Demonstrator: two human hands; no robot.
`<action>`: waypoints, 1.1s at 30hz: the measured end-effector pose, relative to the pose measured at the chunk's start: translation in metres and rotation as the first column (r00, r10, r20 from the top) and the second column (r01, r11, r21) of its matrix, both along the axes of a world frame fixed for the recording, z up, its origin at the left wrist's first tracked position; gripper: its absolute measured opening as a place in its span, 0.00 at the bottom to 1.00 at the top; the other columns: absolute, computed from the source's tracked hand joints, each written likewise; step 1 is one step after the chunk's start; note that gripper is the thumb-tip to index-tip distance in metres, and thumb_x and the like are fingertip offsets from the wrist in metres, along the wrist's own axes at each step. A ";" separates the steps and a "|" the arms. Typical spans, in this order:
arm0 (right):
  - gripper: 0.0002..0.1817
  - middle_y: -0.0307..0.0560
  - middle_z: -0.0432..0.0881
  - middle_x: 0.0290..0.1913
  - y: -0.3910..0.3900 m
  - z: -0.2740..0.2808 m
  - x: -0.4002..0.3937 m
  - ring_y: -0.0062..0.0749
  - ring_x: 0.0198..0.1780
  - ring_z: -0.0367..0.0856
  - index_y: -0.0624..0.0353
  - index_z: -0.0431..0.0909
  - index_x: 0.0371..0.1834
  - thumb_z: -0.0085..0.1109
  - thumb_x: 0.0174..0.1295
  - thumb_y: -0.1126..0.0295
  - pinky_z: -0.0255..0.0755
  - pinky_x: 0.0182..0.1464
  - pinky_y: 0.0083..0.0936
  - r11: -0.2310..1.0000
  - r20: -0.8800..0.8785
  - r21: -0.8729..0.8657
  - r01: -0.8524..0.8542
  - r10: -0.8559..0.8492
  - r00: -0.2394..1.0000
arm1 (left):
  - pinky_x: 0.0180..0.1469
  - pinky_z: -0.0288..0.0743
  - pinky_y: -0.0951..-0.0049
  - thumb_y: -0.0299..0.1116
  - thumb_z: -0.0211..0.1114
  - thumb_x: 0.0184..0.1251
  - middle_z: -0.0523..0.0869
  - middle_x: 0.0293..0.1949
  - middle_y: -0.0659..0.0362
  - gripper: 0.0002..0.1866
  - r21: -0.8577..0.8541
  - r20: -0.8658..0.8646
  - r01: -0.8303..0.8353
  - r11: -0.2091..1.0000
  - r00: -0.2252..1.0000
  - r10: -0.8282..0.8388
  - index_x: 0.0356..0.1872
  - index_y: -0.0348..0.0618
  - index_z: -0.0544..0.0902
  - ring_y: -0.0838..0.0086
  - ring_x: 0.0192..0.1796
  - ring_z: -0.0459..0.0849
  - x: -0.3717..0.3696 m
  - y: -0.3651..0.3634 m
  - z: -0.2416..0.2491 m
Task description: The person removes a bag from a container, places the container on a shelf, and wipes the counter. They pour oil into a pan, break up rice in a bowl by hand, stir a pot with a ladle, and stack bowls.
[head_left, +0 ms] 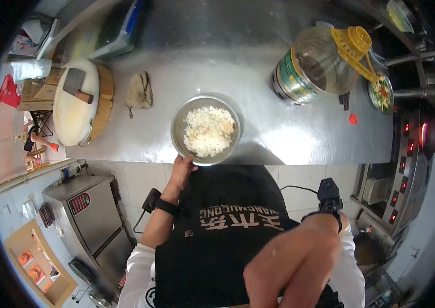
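Rice (208,131) fills a steel bowl (179,134) near the front edge of the steel worktop (289,133). The left hand (182,170) has the bowl's rim at about 7 o'clock, thumb on the lip and fingers hidden under it. The right hand (292,267) hangs low and close to the camera, away from the worktop, fingers loosely curled and carrying nothing.

From the bowl, a big oil jug (317,64) with a yellow cap lies on its side at 2 o'clock, well apart. A rag (139,91) sits at 10 o'clock. Farther left, a round chopping block (76,102) carries a cleaver (76,84). At 3 o'clock, far right, a dish of chopped vegetables (381,93) rests at the worktop's end, near a stove (415,154) with red lights.
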State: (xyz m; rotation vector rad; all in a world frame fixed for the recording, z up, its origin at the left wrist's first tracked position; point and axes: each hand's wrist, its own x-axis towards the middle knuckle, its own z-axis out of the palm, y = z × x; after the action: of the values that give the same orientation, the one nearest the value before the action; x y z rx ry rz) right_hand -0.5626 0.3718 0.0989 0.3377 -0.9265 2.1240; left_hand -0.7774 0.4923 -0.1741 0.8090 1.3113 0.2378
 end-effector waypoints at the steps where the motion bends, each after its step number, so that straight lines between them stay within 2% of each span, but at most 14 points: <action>1: 0.17 0.45 0.76 0.31 0.005 0.008 0.006 0.34 0.23 0.75 0.60 0.73 0.24 0.47 0.64 0.60 0.64 0.20 0.30 1.000 0.010 0.013 -0.010 0.009 1.000 | 0.29 0.72 0.79 0.32 0.53 0.62 0.79 0.38 0.58 0.17 0.013 0.010 -0.010 1.000 1.000 0.009 0.51 0.36 0.68 0.77 0.31 0.77 -0.001 0.000 -0.003; 2: 0.11 0.57 0.72 0.42 0.011 0.015 0.014 0.42 0.30 0.76 0.54 0.65 0.45 0.50 0.63 0.65 0.70 0.29 0.31 0.945 0.092 0.192 0.265 -0.286 0.954 | 0.28 0.72 0.79 0.31 0.53 0.62 0.80 0.36 0.58 0.17 0.060 -0.008 0.049 0.997 0.999 -0.049 0.51 0.35 0.68 0.77 0.30 0.77 -0.005 0.001 -0.012; 3: 0.28 0.69 0.69 0.52 0.019 0.019 0.018 0.49 0.37 0.78 0.48 0.57 0.66 0.52 0.62 0.70 0.76 0.38 0.32 0.785 0.108 0.383 0.487 -0.561 0.820 | 0.27 0.72 0.79 0.31 0.53 0.62 0.80 0.35 0.57 0.17 0.108 -0.029 0.105 0.989 0.994 -0.103 0.50 0.34 0.68 0.76 0.28 0.77 -0.009 0.003 -0.020; 4: 0.27 0.58 0.74 0.40 0.021 -0.002 -0.013 0.36 0.24 0.73 0.53 0.59 0.65 0.50 0.61 0.79 0.69 0.23 0.22 0.691 -0.318 0.153 0.706 -0.643 0.697 | 0.25 0.70 0.79 0.29 0.53 0.62 0.80 0.32 0.57 0.16 0.146 0.005 0.096 0.985 0.995 -0.098 0.50 0.33 0.68 0.77 0.27 0.77 -0.011 0.003 -0.026; 5: 0.27 0.58 0.74 0.40 0.025 -0.008 -0.007 0.36 0.24 0.73 0.53 0.59 0.65 0.50 0.61 0.79 0.69 0.23 0.22 0.703 -0.322 0.163 0.692 -0.625 0.711 | 0.25 0.70 0.79 0.29 0.53 0.62 0.80 0.32 0.57 0.16 0.157 0.008 0.077 0.985 0.997 -0.079 0.50 0.33 0.68 0.77 0.27 0.77 -0.010 0.003 -0.023; 7: 0.13 0.42 0.72 0.35 0.029 -0.017 0.018 0.31 0.32 0.68 0.54 0.74 0.35 0.46 0.63 0.57 0.63 0.35 0.26 0.783 -0.017 -0.088 0.615 -0.619 0.786 | 0.22 0.68 0.81 0.28 0.54 0.60 0.79 0.29 0.59 0.15 0.187 0.016 0.034 0.982 0.999 -0.037 0.48 0.34 0.69 0.80 0.23 0.74 -0.008 -0.004 -0.019; 11: 0.14 0.38 0.62 0.27 0.060 -0.032 0.029 0.24 0.28 0.60 0.55 0.68 0.38 0.39 0.66 0.56 0.58 0.32 0.20 0.636 -0.290 -0.711 0.300 -0.654 0.699 | 0.24 0.69 0.81 0.28 0.53 0.61 0.79 0.32 0.60 0.14 0.205 0.038 -0.041 0.978 0.999 0.034 0.48 0.35 0.68 0.79 0.25 0.75 -0.021 -0.021 -0.014; 20: 0.08 0.35 0.62 0.27 0.117 -0.065 0.123 0.20 0.27 0.60 0.55 0.67 0.35 0.44 0.65 0.64 0.59 0.30 0.18 0.735 -0.466 -0.677 -0.016 -0.413 0.783 | 0.28 0.68 0.81 0.26 0.51 0.59 0.78 0.33 0.60 0.17 0.173 -0.001 -0.381 0.908 0.922 0.387 0.50 0.36 0.67 0.80 0.29 0.75 0.034 -0.062 0.011; 21: 0.08 0.35 0.62 0.27 0.128 -0.068 0.129 0.20 0.27 0.60 0.56 0.67 0.34 0.44 0.65 0.64 0.60 0.30 0.19 0.764 -0.415 -0.643 0.045 -0.397 0.819 | 0.28 0.68 0.81 0.26 0.51 0.59 0.78 0.33 0.60 0.17 0.182 0.002 -0.410 0.894 0.909 0.416 0.50 0.36 0.67 0.80 0.29 0.75 0.038 -0.067 0.014; 23: 0.08 0.37 0.68 0.31 0.163 -0.113 0.142 0.20 0.28 0.64 0.58 0.68 0.35 0.47 0.64 0.65 0.62 0.32 0.18 0.712 0.167 -0.412 0.568 -0.554 0.815 | 0.28 0.69 0.81 0.27 0.51 0.58 0.78 0.33 0.60 0.18 0.182 -0.019 -0.476 0.861 0.873 0.487 0.51 0.37 0.66 0.79 0.29 0.75 0.042 -0.073 0.008; 25: 0.09 0.41 0.72 0.37 0.211 -0.184 0.156 0.23 0.35 0.71 0.61 0.70 0.40 0.50 0.62 0.66 0.65 0.40 0.18 0.547 0.692 0.025 0.837 -0.614 0.381 | 0.27 0.68 0.80 0.27 0.51 0.58 0.78 0.32 0.60 0.18 0.186 -0.063 -0.530 0.827 0.834 0.548 0.51 0.37 0.66 0.79 0.29 0.75 0.045 -0.081 -0.006; 27: 0.14 0.49 0.72 0.48 0.264 -0.270 0.173 0.32 0.49 0.72 0.60 0.71 0.48 0.52 0.60 0.68 0.65 0.52 0.23 0.539 0.771 0.447 0.714 -0.637 -0.003 | 0.27 0.68 0.80 0.27 0.51 0.58 0.77 0.32 0.60 0.18 0.176 -0.098 -0.572 0.801 0.800 0.592 0.51 0.38 0.66 0.79 0.28 0.75 0.053 -0.085 -0.009; 29: 0.20 0.53 0.68 0.54 0.309 -0.325 0.161 0.41 0.60 0.64 0.58 0.70 0.53 0.54 0.59 0.64 0.57 0.61 0.32 0.427 0.581 0.796 0.428 -0.736 -0.347 | 0.26 0.67 0.80 0.27 0.51 0.58 0.77 0.32 0.61 0.17 0.188 -0.100 -0.627 0.756 0.754 0.649 0.51 0.39 0.66 0.80 0.28 0.74 0.052 -0.102 -0.026; 33: 0.23 0.52 0.64 0.60 0.362 -0.391 0.097 0.44 0.65 0.56 0.55 0.69 0.56 0.57 0.56 0.62 0.50 0.64 0.41 0.495 0.603 0.798 0.344 -0.670 -0.432 | 0.26 0.66 0.80 0.27 0.50 0.59 0.77 0.32 0.62 0.16 0.191 -0.137 -0.713 0.675 0.662 0.737 0.49 0.40 0.67 0.80 0.27 0.73 0.061 -0.113 -0.034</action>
State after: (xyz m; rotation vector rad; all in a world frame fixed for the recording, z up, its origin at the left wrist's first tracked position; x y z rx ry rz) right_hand -0.4653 0.7343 -0.2919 -1.6650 -1.6165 0.7609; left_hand -0.7159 0.3797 -0.2081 0.3588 1.7941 0.9092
